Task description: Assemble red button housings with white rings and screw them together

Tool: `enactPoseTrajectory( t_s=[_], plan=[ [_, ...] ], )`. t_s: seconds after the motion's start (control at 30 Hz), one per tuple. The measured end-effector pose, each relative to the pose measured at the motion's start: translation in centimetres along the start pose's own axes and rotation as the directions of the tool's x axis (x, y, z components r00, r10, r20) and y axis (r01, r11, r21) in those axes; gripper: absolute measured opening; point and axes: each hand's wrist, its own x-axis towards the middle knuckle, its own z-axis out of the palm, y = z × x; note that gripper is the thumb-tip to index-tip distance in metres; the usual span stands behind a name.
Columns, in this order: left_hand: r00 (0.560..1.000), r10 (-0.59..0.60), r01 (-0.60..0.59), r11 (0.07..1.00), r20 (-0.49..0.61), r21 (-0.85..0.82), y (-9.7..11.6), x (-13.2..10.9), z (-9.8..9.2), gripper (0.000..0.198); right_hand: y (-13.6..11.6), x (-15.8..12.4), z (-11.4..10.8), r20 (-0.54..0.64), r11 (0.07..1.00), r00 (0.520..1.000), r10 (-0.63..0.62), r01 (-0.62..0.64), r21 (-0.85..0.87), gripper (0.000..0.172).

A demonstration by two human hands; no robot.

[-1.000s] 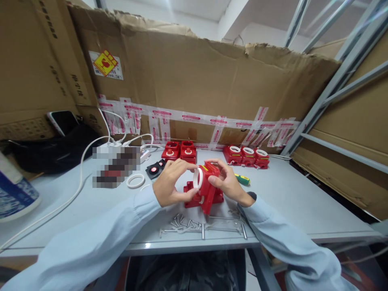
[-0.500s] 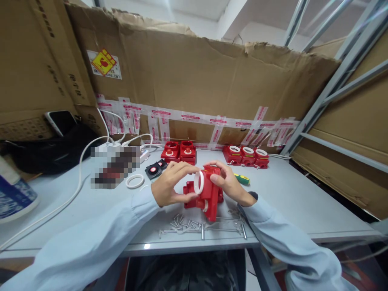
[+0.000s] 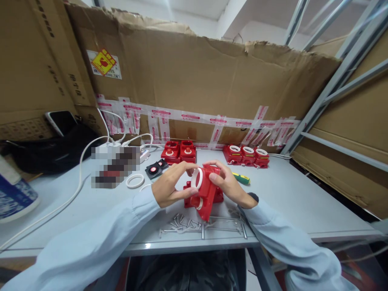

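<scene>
Between my hands a red plastic housing part (image 3: 208, 193) is tilted above the table. My right hand (image 3: 228, 184) grips its upper right side, thumb on the front face. My left hand (image 3: 171, 184) pinches the white ring (image 3: 194, 180) at the part's round opening, thumb below and fingers above. I cannot tell whether the ring is fully seated. Behind the held part, another red housing piece (image 3: 219, 197) rests on the table, partly hidden. Several screws (image 3: 179, 222) and a few metal pins (image 3: 203, 231) lie in front, near the edge.
Red housings with knobs (image 3: 187, 152) stand at the back, and several with white rings (image 3: 247, 151) stand further right. A green-yellow screwdriver handle (image 3: 241, 178) lies behind my right hand. To the left are a loose white ring (image 3: 135, 181), black discs (image 3: 153, 170) and a white cable (image 3: 81, 169).
The red part has turned and tilted, its lower end swinging slightly left, and the white ring has shifted a little up and left with it. Both hands keep their hold.
</scene>
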Motion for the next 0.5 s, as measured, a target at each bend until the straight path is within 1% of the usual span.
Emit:
enactPoseTrajectory(
  t_s=[0.07, 0.1, 0.2, 0.27, 0.33, 0.43, 0.47, 0.5],
  plan=[
    [1.000, -0.003, 0.003, 1.000, 0.007, 0.029, -0.1, -0.1, 0.1, 0.045, -0.1, -0.1, 0.1, 0.000, 1.000, 1.000, -0.007, 0.007, -0.017, 0.044],
    [1.000, 0.017, -0.017, 0.999, 0.011, 0.040, -0.2, -0.1, 0.1, 0.045, -0.1, -0.1, 0.2, 0.003, 1.000, 1.000, -0.009, 0.009, -0.027, 0.045],
    [0.991, 0.133, -0.133, 0.991, 0.011, 0.020, 0.0, 0.0, 0.1, 0.046, -0.2, -0.1, 0.0, 0.021, 0.998, 1.000, -0.015, 0.017, -0.053, 0.046],
    [0.976, 0.218, -0.218, 0.975, -0.005, 0.038, 0.3, 0.1, 0.1, 0.049, 0.0, -0.1, -0.1, 0.053, 0.999, 0.999, 0.012, -0.009, -0.039, 0.044],
    [0.952, 0.305, -0.301, 0.946, -0.016, 0.122, 0.7, 0.1, 0.1, 0.051, 0.2, -0.2, -0.3, 0.123, 0.995, 0.988, 0.094, -0.097, 0.017, 0.045],
    [0.905, 0.425, -0.411, 0.873, 0.006, 0.263, 1.2, 0.2, 0.1, 0.048, 0.3, -0.4, -0.4, 0.267, 0.953, 0.931, 0.248, -0.285, 0.108, 0.050],
    [0.886, 0.464, -0.445, 0.842, 0.013, 0.305, 1.4, 0.2, 0.1, 0.046, 0.2, -0.4, -0.4, 0.300, 0.938, 0.912, 0.278, -0.326, 0.122, 0.050],
    [0.864, 0.502, -0.478, 0.808, 0.020, 0.345, 1.6, 0.3, 0.1, 0.044, 0.0, -0.5, -0.4, 0.314, 0.934, 0.905, 0.286, -0.336, 0.118, 0.050]
  ],
)
